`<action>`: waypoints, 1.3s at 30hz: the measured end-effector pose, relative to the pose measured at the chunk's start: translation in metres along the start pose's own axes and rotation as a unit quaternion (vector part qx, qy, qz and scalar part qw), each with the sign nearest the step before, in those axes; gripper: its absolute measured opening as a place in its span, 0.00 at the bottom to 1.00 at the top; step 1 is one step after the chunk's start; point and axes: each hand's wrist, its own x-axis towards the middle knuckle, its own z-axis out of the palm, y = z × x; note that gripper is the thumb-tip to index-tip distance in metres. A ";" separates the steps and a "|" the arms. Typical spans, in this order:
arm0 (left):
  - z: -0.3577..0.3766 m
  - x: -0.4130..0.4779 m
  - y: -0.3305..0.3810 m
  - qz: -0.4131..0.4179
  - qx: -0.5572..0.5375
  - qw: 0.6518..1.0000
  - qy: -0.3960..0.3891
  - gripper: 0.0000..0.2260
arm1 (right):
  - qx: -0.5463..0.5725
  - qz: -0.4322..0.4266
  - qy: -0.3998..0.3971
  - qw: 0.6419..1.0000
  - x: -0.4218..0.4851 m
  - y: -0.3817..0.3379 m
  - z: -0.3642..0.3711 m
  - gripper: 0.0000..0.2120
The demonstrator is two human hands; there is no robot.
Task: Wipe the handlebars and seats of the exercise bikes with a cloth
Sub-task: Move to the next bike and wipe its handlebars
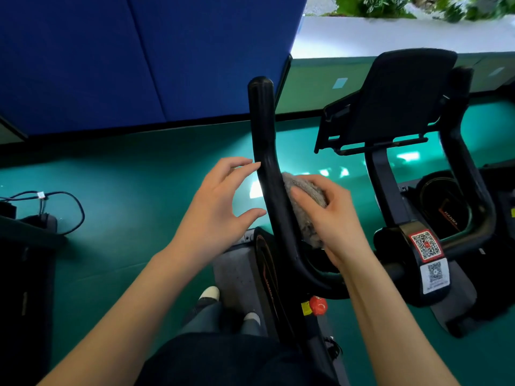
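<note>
Gripping a bunched grey cloth (pixel 303 196) in the right hand (pixel 331 221), fingers curled round it, pressing it to the black handlebar (pixel 267 151) right between both hands. Over on the bar's other side with the left hand (pixel 220 201): spread open, holding nothing, fingertips right at the bar. Beyond the right hand, a black console bracket (pixel 390 101); below its wrist, a red knob (pixel 318 305).

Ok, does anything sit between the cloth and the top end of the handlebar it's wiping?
Nothing visible. The right hand presses the cloth against the right side of the handlebar midway up; above it the bar is bare to its rounded tip. The open left hand is at the bar's opposite side.
</note>
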 end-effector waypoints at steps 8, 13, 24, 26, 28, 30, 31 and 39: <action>-0.010 0.011 -0.001 0.144 0.224 0.962 -0.052 0.34 | -0.034 -0.051 0.039 0.997 -0.029 0.002 -0.024 0.07; -0.007 0.012 0.000 0.139 0.199 0.968 -0.062 0.33 | -0.075 -0.134 0.001 0.988 -0.034 -0.006 -0.003 0.09; -0.006 0.014 -0.006 0.126 0.128 0.981 -0.079 0.33 | -0.083 -0.170 -0.029 0.981 -0.034 -0.014 -0.005 0.10; -0.005 0.014 -0.006 0.126 0.124 0.981 -0.079 0.33 | -0.107 -0.170 -0.043 0.979 -0.038 -0.012 -0.002 0.11; -0.004 0.014 -0.007 0.123 0.123 0.982 -0.074 0.32 | -0.129 -0.170 -0.070 0.975 -0.047 -0.007 -0.007 0.13; -0.002 0.012 -0.007 0.122 0.123 0.982 -0.070 0.33 | -0.139 -0.158 -0.108 0.972 -0.056 -0.004 -0.017 0.11; -0.001 0.011 -0.007 0.122 0.123 0.982 -0.068 0.33 | -0.137 -0.145 -0.122 0.972 -0.058 -0.004 -0.022 0.10; 0.011 -0.012 -0.006 0.090 0.090 0.991 -0.031 0.31 | -0.166 -0.201 -0.108 0.959 -0.035 -0.017 -0.013 0.12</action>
